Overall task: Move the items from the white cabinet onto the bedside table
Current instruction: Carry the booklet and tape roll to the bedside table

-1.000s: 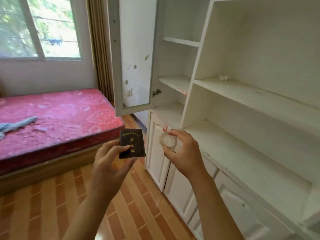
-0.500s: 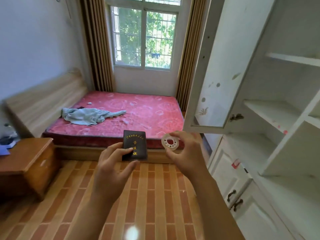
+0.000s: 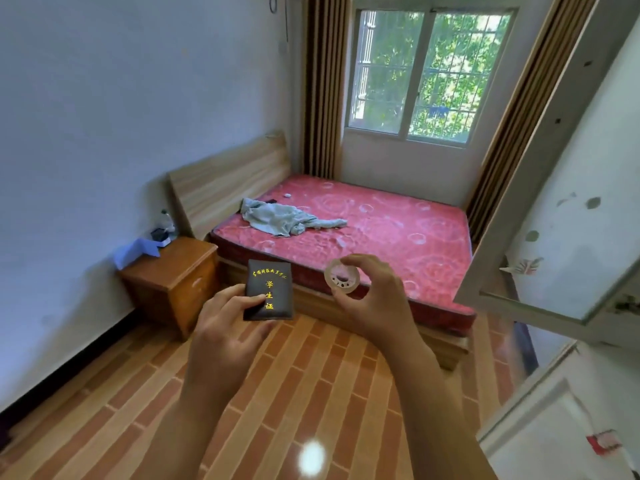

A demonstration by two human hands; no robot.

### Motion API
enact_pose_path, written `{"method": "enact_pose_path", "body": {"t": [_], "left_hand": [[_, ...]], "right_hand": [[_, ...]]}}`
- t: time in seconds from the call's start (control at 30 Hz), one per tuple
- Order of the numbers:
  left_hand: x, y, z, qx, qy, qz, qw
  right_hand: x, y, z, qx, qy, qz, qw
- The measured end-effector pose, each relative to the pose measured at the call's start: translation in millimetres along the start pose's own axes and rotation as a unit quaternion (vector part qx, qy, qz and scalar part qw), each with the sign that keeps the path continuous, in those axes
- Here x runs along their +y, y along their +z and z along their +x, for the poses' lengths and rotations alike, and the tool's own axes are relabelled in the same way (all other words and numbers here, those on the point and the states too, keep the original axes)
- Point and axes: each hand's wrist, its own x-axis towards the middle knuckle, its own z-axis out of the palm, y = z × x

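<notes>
The fingers (image 3: 242,301) of the left hand (image 3: 225,334) pinch only the lower corner of the dark booklet (image 3: 269,294), and the right hand (image 3: 372,303) holds the clear tape roll (image 3: 342,279) between thumb and fingertips. Both are in the air above the floor, still well apart from the bedside counter (image 3: 169,268). I think the booklet could swing out of so small a grip. The counter already carries blue paper (image 3: 136,251) and a bottle (image 3: 167,220), so a hasty put-down may knock them.

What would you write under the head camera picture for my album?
Left hand holds a dark booklet, right hand a tape roll, facing the bedside table.
</notes>
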Motion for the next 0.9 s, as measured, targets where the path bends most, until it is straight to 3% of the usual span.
{"method": "enact_pose_path", "body": {"t": [0.5, 0.9], "left_hand": [[-76, -28, 52, 0.071, -0.035, 0.033, 0.996], [-198, -84, 142, 0.087, -0.06, 0.021, 0.994]], "right_hand": [[-14, 101, 85, -0.068, -0.052, 0.074, 0.994], [-59, 230, 174, -0.086, -0.069, 0.076, 0.991]]}}
